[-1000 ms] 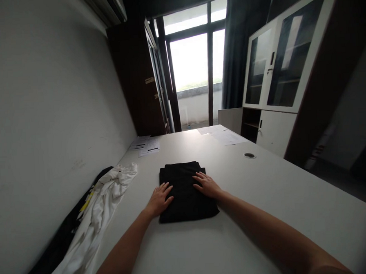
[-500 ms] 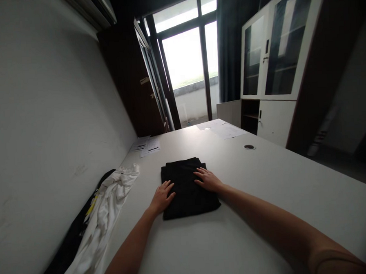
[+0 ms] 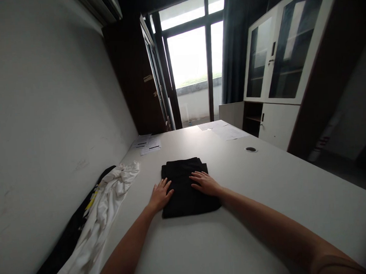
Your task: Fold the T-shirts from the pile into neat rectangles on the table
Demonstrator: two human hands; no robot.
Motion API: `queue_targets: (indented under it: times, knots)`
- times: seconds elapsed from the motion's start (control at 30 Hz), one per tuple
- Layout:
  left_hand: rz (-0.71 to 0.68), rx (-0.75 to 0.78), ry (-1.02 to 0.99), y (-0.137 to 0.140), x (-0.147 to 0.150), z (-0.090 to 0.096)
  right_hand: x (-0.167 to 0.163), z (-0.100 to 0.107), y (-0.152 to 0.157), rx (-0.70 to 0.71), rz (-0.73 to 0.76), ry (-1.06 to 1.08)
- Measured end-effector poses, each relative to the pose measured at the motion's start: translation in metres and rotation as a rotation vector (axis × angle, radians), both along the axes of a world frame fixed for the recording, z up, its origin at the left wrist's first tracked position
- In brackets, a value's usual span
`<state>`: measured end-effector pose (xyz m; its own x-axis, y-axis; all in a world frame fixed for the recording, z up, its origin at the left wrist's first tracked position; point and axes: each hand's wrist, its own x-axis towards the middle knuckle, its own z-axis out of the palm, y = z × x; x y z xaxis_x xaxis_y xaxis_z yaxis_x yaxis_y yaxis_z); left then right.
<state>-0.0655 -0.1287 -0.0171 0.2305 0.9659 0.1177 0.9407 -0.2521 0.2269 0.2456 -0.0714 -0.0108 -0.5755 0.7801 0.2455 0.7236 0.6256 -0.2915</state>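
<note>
A black folded garment [image 3: 186,202] lies flat on the white table [image 3: 207,242], stacked into a rough rectangle with a narrower layer showing at its far edge. My left hand [image 3: 160,194] rests on its left side, fingers spread and pointing away from me. On the garment's right half lies my right hand [image 3: 205,182], palm down, with its fingers stretched toward the middle. Neither hand grips the cloth. What kind of garment it is cannot be made out.
Along the wall at the left lie a crumpled white cloth [image 3: 105,208] and a black cloth [image 3: 66,247] with yellow marks. Paper sheets [image 3: 148,145] and more papers [image 3: 228,130] lie at the far end. A round cable hole [image 3: 251,149] sits at right, near a cabinet [image 3: 277,120].
My right hand has slid slightly left and nearer to me over the black garment. My left hand has shifted a little toward the garment's left edge. The camera view has tilted slightly.
</note>
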Motion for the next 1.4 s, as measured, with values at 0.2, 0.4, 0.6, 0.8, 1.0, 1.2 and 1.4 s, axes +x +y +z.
queue_targets:
  times: [0.2, 0.4, 0.6, 0.8, 1.0, 1.2, 1.4]
  knots:
    - [0.043, 0.004, 0.001, 0.002, -0.004, -0.001, 0.009, -0.004, 0.012, -0.008, -0.233, -0.028]
    - [0.061, 0.002, -0.002, 0.003, -0.005, 0.0, 0.008, 0.002, 0.005, 0.056, -0.059, 0.018]
    - [0.05, 0.008, -0.003, 0.003, -0.004, 0.001, 0.013, -0.003, 0.016, -0.086, -0.119, -0.03]
    - [0.048, 0.017, -0.002, 0.002, -0.004, 0.001, 0.014, 0.0, 0.013, -0.057, -0.199, -0.025]
    - [0.047, 0.021, -0.007, 0.003, -0.004, 0.0, 0.001, -0.003, 0.006, -0.072, 0.015, -0.021]
    - [0.043, 0.023, -0.017, 0.003, -0.004, -0.001, 0.017, -0.001, 0.024, -0.12, -0.261, -0.05]
    - [0.036, 0.029, -0.026, 0.002, -0.003, 0.0, -0.022, 0.017, 0.012, -0.084, 0.019, -0.003]
